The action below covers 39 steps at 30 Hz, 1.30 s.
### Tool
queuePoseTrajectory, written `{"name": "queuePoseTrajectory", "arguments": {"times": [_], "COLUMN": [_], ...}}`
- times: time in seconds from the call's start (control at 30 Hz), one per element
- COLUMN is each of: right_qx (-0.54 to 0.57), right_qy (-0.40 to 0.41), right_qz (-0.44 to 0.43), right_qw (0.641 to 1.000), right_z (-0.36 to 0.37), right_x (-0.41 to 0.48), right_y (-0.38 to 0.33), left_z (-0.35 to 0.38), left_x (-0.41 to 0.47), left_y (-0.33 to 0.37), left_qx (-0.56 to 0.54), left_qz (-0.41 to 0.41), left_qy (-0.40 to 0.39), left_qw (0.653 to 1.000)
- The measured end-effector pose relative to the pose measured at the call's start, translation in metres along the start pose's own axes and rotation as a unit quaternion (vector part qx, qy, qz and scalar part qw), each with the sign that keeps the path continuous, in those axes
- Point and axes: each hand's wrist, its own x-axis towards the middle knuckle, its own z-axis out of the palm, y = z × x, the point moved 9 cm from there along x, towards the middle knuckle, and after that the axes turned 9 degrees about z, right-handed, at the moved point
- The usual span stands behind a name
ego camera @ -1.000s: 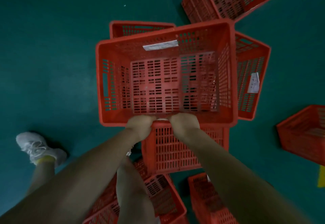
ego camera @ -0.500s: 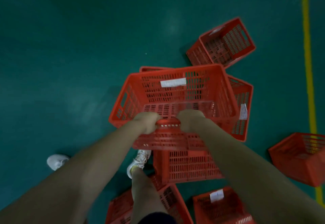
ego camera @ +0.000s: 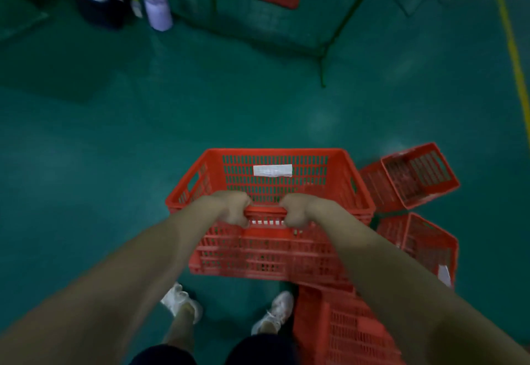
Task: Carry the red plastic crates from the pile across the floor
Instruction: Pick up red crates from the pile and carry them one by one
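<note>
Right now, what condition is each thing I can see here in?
Held crate: lifted off the floor, empty, white label on its far wall.
Left hand: closed on the crate's near rim.
Right hand: closed on the same rim.
Crate pile: on the floor, tipped at angles.
Purple bottle: upright, blurred.

A red slatted crate (ego camera: 269, 209) is held off the green floor, open top up and tilted a little toward the camera, its near rim gripped at the middle. A white label (ego camera: 272, 170) sits on the inside of its far wall. Right of it lie three more red crates: one (ego camera: 413, 176) tipped on its side with its opening facing up-right, one (ego camera: 424, 245) just below it, also tilted, bearing a white tag, and one (ego camera: 341, 327) at the lower edge, partly hidden and blurred
</note>
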Motion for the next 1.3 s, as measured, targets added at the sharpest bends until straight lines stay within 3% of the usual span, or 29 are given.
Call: {"name": "queuePoseTrajectory", "arguments": {"times": [0.33,0.5,0.97,1.3], "right_qx": [-0.118,-0.182,-0.346,-0.443], "right_qy": [0.006,0.015,0.076,0.126], "right_qz": [-0.119,-0.175,-0.337,-0.415], "right_qw": [0.986,0.967,0.872,0.785], "right_z": [-0.095,-0.126,-0.195,-0.291], "right_x": [-0.005,-0.018,-0.053,-0.049], "right_y": [-0.274,-0.413,-0.747,-0.986], "left_z": [-0.066,-0.086,-0.13,-0.212], "left_x": [-0.206,-0.324,-0.582,-0.727], "left_y": [-0.191,-0.27,-0.445,-0.598], "left_qx": [-0.104,-0.12,-0.156,-0.178], "left_qz": [-0.099,-0.159,-0.322,-0.409], "left_qy": [0.068,0.151,0.282,0.342], "left_qw": [0.987,0.968,0.89,0.827]}}
